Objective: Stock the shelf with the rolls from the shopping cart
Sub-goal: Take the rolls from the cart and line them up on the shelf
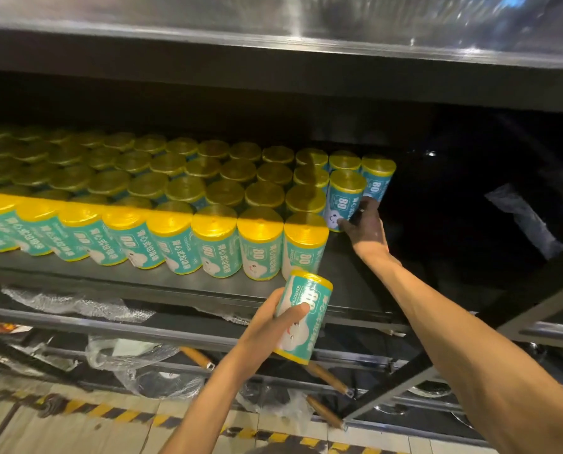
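A dark metal shelf (339,273) runs across in front of the person, packed from the far left with upright teal-labelled rolls with shiny yellow ends (214,244), standing in tight rows from front edge to back. The right part of the shelf is bare and dark. The person's right hand (363,224) reaches in at the right end of the rows, its fingers against the lower side of one teal and yellow roll (344,198) that stands upright just beside its neighbours in the second row; the fingers look wrapped partly round it, though the shadow makes the grip hard to read. Behind it another roll at the corner (376,178) leans slightly to the right. The left hand (273,326) is held lower, in front of the shelf edge, with fingers and thumb curled round a further teal roll with yellow ends (306,319), tilted and held clear of the shelf. Below, lower metal rails carry crumpled clear plastic wrapping (132,362) and several wooden handles (196,357). Along the tiled floor runs a yellow and black hazard stripe (110,411).
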